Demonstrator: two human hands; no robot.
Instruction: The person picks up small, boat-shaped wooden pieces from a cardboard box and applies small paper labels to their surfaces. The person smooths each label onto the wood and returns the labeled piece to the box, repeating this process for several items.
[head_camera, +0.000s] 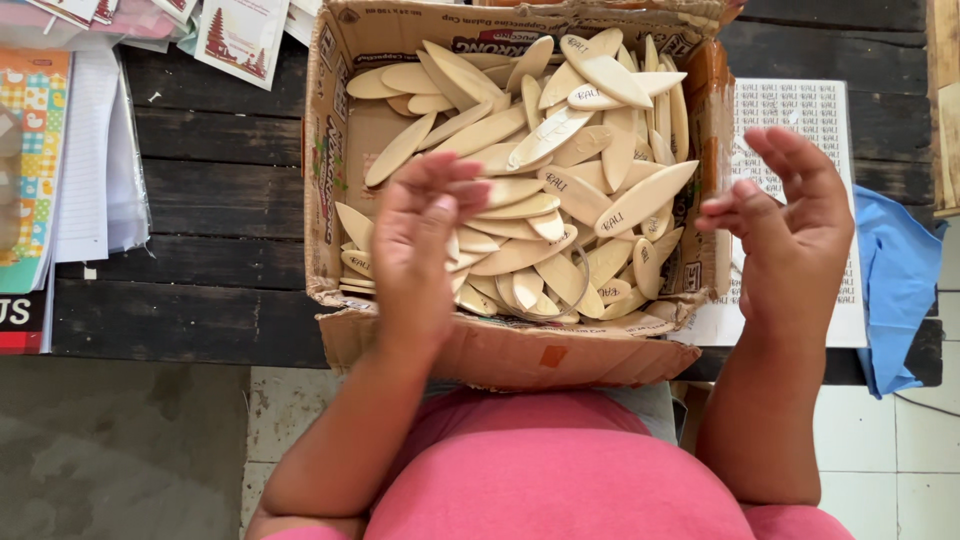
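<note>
Dark table (200, 200) bears box (330, 120); hands (420, 240) empty above

I see a dark plank table (220, 190) carrying everything. At its near edge, in the middle, sits an open cardboard box (330, 150). Left of it lie stacked papers and booklets (60, 160); far left, small printed cards (240, 35). To the right lies a white printed sheet (800, 100), then a blue cloth (900, 280).

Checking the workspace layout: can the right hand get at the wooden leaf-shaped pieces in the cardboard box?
Probably yes. The right hand hovers open beside the cardboard box, whose top is open, and nothing lies between it and the wooden pieces.
</note>
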